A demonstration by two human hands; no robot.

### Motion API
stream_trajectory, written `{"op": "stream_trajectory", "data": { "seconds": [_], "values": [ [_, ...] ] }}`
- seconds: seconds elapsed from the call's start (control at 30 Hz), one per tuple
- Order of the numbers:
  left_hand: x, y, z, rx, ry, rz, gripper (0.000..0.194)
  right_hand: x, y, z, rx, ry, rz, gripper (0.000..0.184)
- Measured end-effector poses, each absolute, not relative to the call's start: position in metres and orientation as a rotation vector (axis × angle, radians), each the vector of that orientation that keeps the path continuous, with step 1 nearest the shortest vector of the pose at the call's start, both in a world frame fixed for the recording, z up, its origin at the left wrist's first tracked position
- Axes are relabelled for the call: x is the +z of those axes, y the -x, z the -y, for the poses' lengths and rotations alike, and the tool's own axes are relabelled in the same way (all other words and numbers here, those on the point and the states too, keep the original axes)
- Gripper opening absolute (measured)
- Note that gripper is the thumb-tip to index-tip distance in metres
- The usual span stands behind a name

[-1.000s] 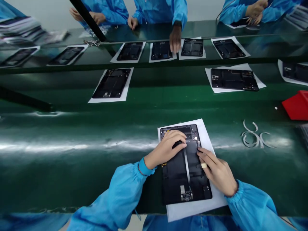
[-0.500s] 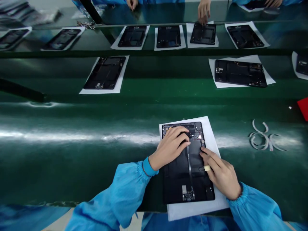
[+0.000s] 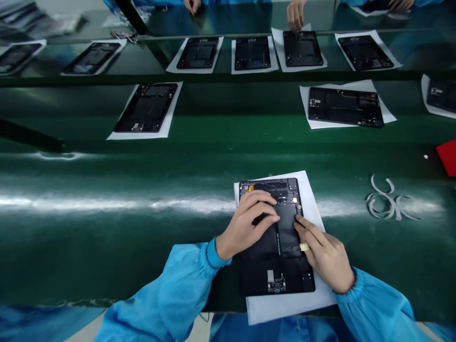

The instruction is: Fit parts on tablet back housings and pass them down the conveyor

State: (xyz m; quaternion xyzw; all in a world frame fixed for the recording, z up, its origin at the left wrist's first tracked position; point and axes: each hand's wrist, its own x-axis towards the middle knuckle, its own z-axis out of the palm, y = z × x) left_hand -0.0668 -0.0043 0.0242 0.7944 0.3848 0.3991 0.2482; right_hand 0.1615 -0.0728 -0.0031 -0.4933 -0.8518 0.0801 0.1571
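Note:
In front of me a black tablet housing point(image 3: 260, 270) lies on white paper sheets point(image 3: 285, 306), its inside facing up. A small circuit board point(image 3: 277, 283) sits near its lower end. My left hand point(image 3: 247, 221) is over the upper middle of the housing, fingers curved and apart, with nothing visible between them. My right hand point(image 3: 324, 254) rests at the right edge, fingertips stretched onto a dark rectangular panel point(image 3: 288, 232). A pale yellow band point(image 3: 304, 247) is around one right finger. Part of a thin flat cable point(image 3: 278, 242) shows beside the panel.
Curled white strips point(image 3: 384, 202) lie on the green bench point(image 3: 160, 270) to the right, below a red object point(image 3: 448, 157). Further back are similar housings on paper, one left point(image 3: 146, 108) and one right point(image 3: 345, 107). A co-worker's hand point(image 3: 295, 15) touches another housing point(image 3: 302, 49).
My left hand has lifted slightly and shifted a little left, its thumb and fingers wider apart. The cable's lower stretch no longer shows. My right hand stays at the edge.

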Motion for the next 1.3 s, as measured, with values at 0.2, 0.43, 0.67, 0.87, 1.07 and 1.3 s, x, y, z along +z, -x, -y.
{"op": "stream_trajectory", "data": {
  "seconds": [0.2, 0.43, 0.67, 0.87, 1.07, 1.3],
  "values": [
    [0.064, 0.085, 0.052, 1.219, -2.541, -0.831, 0.01, -0.003, -0.159, 0.073, 0.212, 1.426, 2.484, 0.04],
    [0.022, 0.063, -0.002, 0.953, -2.019, -1.263, 0.009, -0.003, -0.16, 0.072, 0.194, 1.411, 2.495, 0.039],
    [0.008, 0.056, -0.008, 0.773, -2.016, -1.412, 0.005, -0.002, -0.159, 0.071, 0.191, 1.385, 2.491, 0.038],
    [0.009, 0.05, -0.011, 0.642, -2.047, -1.491, 0.007, -0.001, -0.159, 0.072, 0.183, 1.394, 2.491, 0.039],
    [0.008, 0.049, -0.01, 0.65, -2.072, -1.504, 0.007, -0.001, -0.16, 0.073, 0.195, 1.387, 2.492, 0.038],
    [0.005, 0.049, -0.009, 0.671, -2.09, -1.507, 0.008, 0.0, -0.158, 0.071, 0.185, 1.395, 2.488, 0.04]
  ]
}}
